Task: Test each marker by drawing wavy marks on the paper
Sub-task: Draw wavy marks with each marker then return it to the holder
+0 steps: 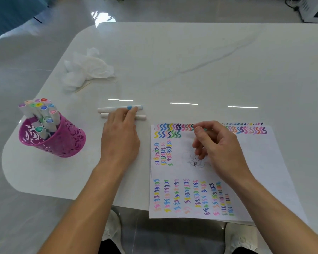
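Note:
A sheet of paper (264, 162) covered with rows of coloured wavy marks lies at the table's front right. My right hand (218, 149) hovers over its upper part, fingers curled and thumb pinching a marker (207, 129), of which only a small greenish bit shows. To the left of the paper lie two white markers: one with a blue band (117, 108) and a plain one (141, 117) just in front of it. My left hand (120, 136) rests on both with straight fingers, its fingertips touching the blue-banded one.
A purple lattice cup (62, 142) holding several capped markers stands tilted at the front left. Crumpled white tissue (86, 68) and a thin stick lie behind it. The white marble table (191, 61) has a rounded left corner. The paper overhangs the front edge.

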### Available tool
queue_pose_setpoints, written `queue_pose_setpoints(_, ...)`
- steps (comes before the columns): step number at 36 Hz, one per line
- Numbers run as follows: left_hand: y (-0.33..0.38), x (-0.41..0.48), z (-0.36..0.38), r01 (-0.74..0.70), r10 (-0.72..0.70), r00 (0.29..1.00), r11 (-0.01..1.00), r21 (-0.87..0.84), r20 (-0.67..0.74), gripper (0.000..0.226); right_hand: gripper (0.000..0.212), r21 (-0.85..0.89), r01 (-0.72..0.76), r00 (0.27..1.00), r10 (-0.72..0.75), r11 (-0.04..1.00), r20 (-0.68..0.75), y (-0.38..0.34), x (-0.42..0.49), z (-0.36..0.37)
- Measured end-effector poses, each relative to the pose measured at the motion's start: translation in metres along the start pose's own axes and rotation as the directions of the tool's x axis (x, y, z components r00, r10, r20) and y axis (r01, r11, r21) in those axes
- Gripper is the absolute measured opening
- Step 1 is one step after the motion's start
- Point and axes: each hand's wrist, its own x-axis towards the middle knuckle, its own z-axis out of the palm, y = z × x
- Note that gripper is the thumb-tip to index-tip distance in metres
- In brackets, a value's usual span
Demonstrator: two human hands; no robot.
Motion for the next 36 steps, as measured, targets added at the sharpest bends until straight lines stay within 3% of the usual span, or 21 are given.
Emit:
queue_pose_setpoints(5,-0.001,-0.002,-0.003,0.052,-0.051,0.998,0.998,0.031,-0.034,0.023,0.007,-0.003,0.000,1.000,0.000,1.000,0.005,-0.001,-0.001,0.000)
queue_pose_setpoints(11,-0.001,-0.005,-0.009,0.065,-0.066,0.995,0.998,-0.018,-0.075,0.016,0.009,-0.019,0.005,1.000,-0.005,1.000,0.010,-0.003,-0.001,0.003)
queue_pose_setpoints(19,0.012,-0.012,-0.027,-0.096,0.059,0.984,0.970,-0.224,-0.169,0.014,0.009,-0.011,0.019,0.999,-0.019,1.000,0.034,-0.006,-0.002,0.008)
queue_pose_setpoints(23,0.020,-0.020,-0.033,-0.128,0.058,0.984,0.888,-0.442,-0.169,0.013,0.007,-0.032,0.044,0.996,-0.042,0.999,0.075,-0.009,-0.004,0.009)
queue_pose_setpoints(27,0.028,-0.025,-0.033,-0.027,-0.016,0.998,0.723,-0.690,-0.056,0.024,0.005,-0.087,0.119,0.983,-0.105,0.989,0.149,-0.012,-0.007,0.014)
queue_pose_setpoints(31,0.038,-0.032,-0.034,-0.006,0.033,0.999,0.618,-0.786,0.018,0.050,0.029,-0.139,0.188,0.961,-0.153,0.972,0.231,-0.017,-0.011,0.019)
queue_pose_setpoints(36,0.044,-0.037,-0.032,0.025,0.077,0.993,0.599,-0.800,0.088,0.027,0.037,-0.243,0.237,0.951,-0.173,0.941,0.257,-0.018,-0.014,0.022)
